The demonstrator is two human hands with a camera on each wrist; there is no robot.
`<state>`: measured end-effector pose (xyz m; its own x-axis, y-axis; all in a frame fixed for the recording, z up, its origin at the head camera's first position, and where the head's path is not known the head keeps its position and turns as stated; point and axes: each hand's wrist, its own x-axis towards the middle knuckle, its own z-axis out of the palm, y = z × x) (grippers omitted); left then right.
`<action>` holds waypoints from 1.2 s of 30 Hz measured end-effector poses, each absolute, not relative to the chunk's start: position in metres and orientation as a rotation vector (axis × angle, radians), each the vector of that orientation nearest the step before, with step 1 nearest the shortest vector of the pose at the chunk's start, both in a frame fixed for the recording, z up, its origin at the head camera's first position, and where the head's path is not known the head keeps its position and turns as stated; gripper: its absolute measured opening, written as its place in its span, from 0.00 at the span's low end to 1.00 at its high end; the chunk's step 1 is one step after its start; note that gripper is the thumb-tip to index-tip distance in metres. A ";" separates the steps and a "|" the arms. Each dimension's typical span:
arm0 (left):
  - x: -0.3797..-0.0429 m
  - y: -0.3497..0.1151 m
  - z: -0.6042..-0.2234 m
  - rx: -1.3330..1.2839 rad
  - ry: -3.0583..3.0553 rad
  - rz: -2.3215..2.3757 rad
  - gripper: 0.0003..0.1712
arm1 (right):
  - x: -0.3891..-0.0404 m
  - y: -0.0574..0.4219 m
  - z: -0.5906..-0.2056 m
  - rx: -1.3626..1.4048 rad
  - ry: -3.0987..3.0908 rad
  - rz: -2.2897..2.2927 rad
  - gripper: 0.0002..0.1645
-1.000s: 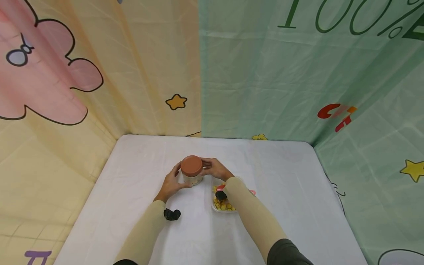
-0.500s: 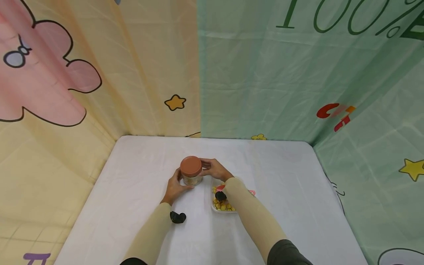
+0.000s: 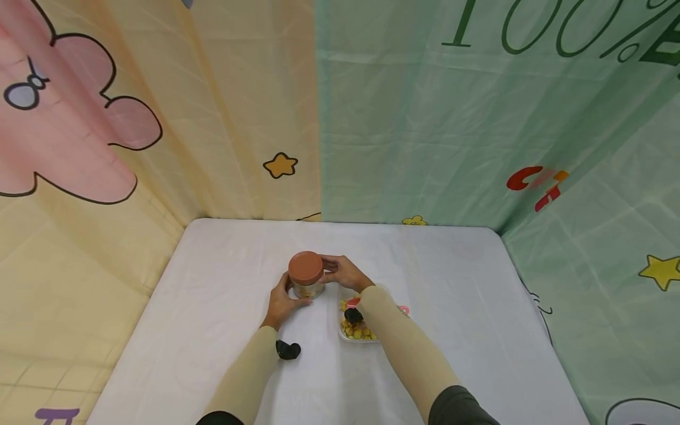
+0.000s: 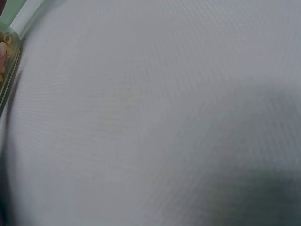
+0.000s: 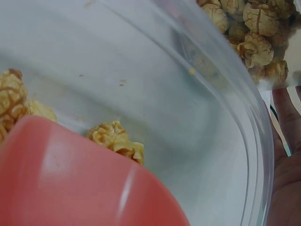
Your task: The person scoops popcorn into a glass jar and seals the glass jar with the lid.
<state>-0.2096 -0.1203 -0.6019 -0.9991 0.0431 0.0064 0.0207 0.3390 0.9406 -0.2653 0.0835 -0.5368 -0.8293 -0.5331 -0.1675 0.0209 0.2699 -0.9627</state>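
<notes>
A clear jar [image 3: 308,289] with an orange-brown lid [image 3: 306,267] stands upright, and popcorn [image 5: 261,33] shows through its wall in the right wrist view. My left hand [image 3: 280,304] holds the jar from the left, its thumb across the near side. On the other side my right hand [image 3: 346,273] grips around the right edge of the lid. Part of the left hand also appears at the right edge of the right wrist view, below the jar. The left wrist view shows neither hand clearly.
Under my right forearm lies a clear plastic tub [image 3: 347,339] of popcorn, partly hidden by the sleeve. A red scoop [image 5: 89,179] rests in it. White cloth covers the table [image 3: 228,260]; printed curtains stand along its back and sides.
My left hand has shifted slightly right and its thumb reaches further along the jar's near side. The right hand stays at the lid. The tub has not moved.
</notes>
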 end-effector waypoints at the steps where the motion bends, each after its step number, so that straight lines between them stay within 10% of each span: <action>1: -0.210 -0.120 -0.603 0.058 2.553 1.793 0.55 | -0.265 0.084 -0.537 -0.464 2.079 -1.593 0.40; 36: -0.212 -0.121 -0.603 0.007 2.540 1.731 0.53 | -0.267 0.083 -0.537 -0.446 2.073 -1.615 0.42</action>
